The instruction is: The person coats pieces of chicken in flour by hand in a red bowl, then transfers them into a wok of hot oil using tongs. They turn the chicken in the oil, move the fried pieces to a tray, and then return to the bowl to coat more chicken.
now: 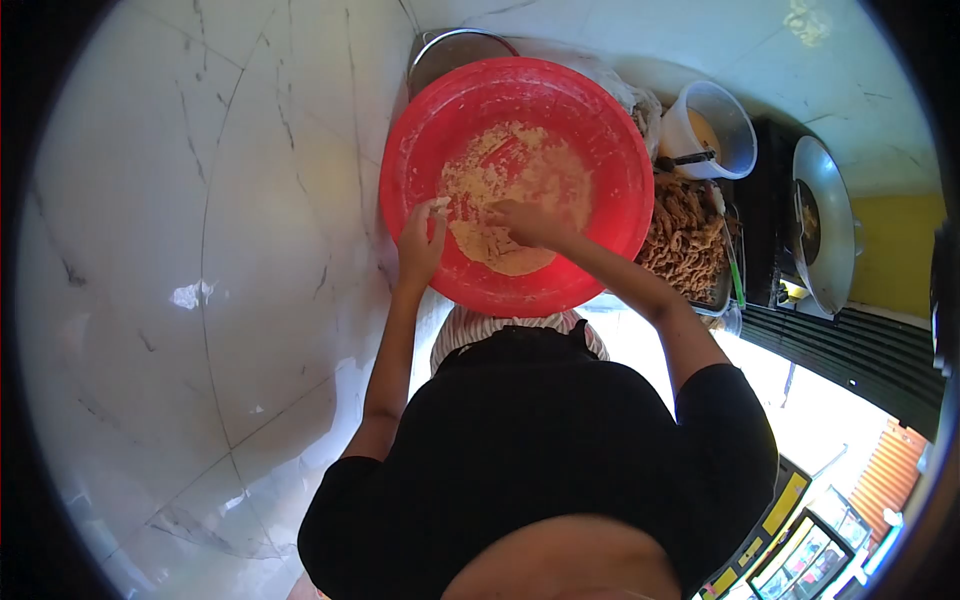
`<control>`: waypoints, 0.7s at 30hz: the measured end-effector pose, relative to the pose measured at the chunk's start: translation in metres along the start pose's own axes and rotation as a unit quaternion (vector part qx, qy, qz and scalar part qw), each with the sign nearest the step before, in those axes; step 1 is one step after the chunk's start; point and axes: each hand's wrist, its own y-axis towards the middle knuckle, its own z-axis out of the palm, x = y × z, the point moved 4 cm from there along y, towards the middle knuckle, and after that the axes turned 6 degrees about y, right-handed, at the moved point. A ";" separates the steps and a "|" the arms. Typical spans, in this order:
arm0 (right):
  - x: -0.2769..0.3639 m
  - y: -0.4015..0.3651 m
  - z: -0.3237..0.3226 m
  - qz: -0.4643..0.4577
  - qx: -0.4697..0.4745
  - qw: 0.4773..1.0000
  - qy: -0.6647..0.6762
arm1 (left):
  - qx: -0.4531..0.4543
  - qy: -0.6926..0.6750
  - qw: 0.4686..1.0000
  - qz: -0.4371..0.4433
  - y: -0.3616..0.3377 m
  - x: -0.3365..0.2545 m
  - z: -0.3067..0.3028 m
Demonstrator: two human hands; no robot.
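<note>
A large red plastic basin point(610, 120) stands in front of me, with pale yellowish flour point(500, 252) spread in clumps over its bottom. At the basin's left rim is my left hand point(421, 240), its thumb and fingers apart and the fingertips whitened with flour. My right hand point(524, 222) reaches over the middle of the basin, right at the flour. Its fingers are curled together and point left; whatever lies in them is too small to make out.
To the right, a tray of brown fried strips point(685, 235) sits below a white bucket point(735, 125) holding pale liquid. Beyond are a dark stove point(765, 215) and a metal wok point(835, 240). A marbled wall point(220, 250) rises on the left.
</note>
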 end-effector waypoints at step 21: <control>0.037 -0.030 0.030 0.112 0.166 0.959 0.199 | -0.107 -0.080 0.990 -0.047 -0.012 0.026 -0.012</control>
